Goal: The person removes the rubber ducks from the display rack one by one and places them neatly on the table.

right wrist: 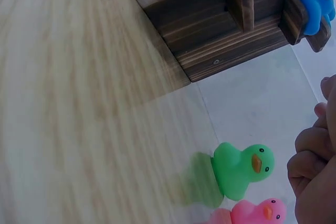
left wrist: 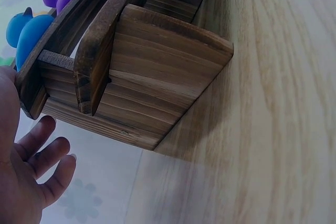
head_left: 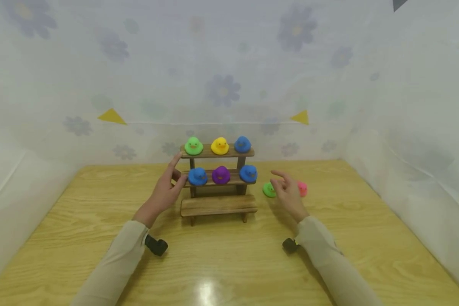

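Note:
A three-step wooden stand (head_left: 218,206) holds rubber ducks. On its top step sit a green duck (head_left: 193,146), a yellow duck (head_left: 219,146) and a blue duck (head_left: 242,145). The middle step carries a purple duck (head_left: 221,175) between a left blue duck (head_left: 197,177) and a right blue duck (head_left: 248,174). My left hand (head_left: 162,193) is at the stand's left end, index fingertip by the top step and thumb by the middle one. To the right, my right hand (head_left: 288,195) hovers beside another green duck (right wrist: 236,166), thumb and index apart, other fingers loosely curled.
A pink duck (head_left: 303,189) stands on the wooden table (head_left: 229,259) beyond the right hand, partly hidden by it. The stand's lowest step bears no duck. Behind the table hangs a flowered sheet (head_left: 222,55) with yellow triangles; pale sheeting (head_left: 424,127) also lines the sides.

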Demonstrator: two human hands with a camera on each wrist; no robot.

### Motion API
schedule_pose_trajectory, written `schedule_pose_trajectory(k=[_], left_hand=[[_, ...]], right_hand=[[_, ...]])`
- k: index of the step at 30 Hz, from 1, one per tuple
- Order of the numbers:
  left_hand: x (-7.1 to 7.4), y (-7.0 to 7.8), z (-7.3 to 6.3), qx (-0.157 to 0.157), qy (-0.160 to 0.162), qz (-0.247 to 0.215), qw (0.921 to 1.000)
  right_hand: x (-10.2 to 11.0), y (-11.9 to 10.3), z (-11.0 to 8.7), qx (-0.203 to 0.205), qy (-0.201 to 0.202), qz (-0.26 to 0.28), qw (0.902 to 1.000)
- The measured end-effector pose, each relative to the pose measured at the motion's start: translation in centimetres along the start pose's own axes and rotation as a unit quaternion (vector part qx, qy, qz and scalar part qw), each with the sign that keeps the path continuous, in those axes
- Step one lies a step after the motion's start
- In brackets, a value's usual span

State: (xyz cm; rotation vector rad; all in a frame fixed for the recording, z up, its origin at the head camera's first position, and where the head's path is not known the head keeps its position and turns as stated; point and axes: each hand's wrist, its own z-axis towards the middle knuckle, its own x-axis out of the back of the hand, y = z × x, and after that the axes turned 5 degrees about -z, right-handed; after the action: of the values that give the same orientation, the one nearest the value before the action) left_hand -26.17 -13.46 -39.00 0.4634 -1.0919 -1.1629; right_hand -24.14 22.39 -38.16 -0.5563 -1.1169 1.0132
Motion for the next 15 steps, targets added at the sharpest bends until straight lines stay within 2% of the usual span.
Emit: schedule_pose_trajectory(k=[7,15], left_hand=[[0.0,0.03,-0.03,-0.01,0.006,0.002,0.9999],[-0.06,0.07,-0.01,-0.003,0.003,0.0,1.0]], right_hand=[[-0.32,-0.44,0.44,-0.004,-0.007,0.005,1.0],[-0.57,-0.44,0.31,0.004,0.003,0.003,1.0]])
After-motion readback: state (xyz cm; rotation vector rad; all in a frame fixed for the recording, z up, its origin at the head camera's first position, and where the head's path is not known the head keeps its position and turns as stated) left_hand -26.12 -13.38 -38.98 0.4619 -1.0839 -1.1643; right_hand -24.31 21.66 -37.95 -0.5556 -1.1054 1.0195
